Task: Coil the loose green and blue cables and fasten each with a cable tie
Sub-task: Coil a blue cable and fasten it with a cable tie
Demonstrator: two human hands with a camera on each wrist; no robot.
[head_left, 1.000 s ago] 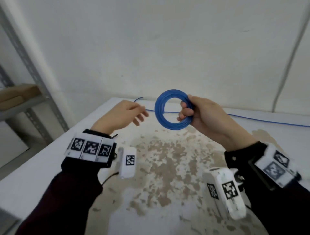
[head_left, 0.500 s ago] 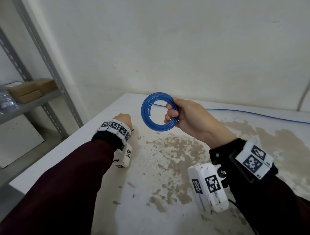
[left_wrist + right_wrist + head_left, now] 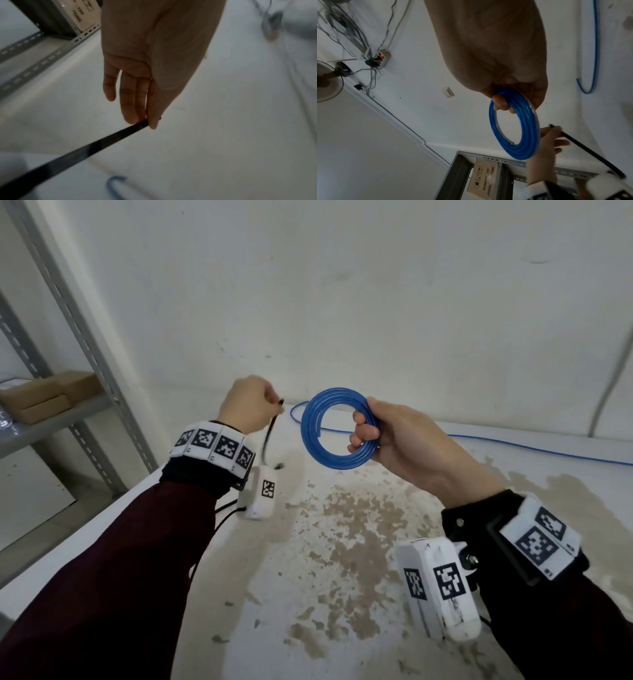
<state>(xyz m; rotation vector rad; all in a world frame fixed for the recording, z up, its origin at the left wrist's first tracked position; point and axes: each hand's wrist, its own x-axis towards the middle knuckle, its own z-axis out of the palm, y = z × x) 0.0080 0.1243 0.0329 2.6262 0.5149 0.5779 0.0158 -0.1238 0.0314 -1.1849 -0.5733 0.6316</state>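
Observation:
My right hand [image 3: 368, 429] grips a coiled blue cable [image 3: 320, 451] by its right side and holds it upright above the table; the ring [image 3: 518, 147] hangs below the curled fingers [image 3: 500, 104]. Left of it, my left hand [image 3: 246, 407] pinches a black cable tie [image 3: 269, 436] near its head, the strip hanging down. Thumb and fingers [image 3: 132, 108] clamp the tie [image 3: 89, 147] at its end. The left hand [image 3: 547, 136] and tie [image 3: 583, 147] sit just beyond the coil. No green cable is in view.
The white table [image 3: 342, 594] has worn brown patches. A thin blue wire [image 3: 513, 444] runs along its back edge by the wall. A grey metal shelf rack [image 3: 78, 412] with cardboard boxes [image 3: 44, 395] stands at the left. A power strip [image 3: 382, 56] with tangled wires hangs on the wall.
My left hand went down to the table's left edge, then rose beside the coil holding a black cable tie. The right hand kept holding the blue coil.

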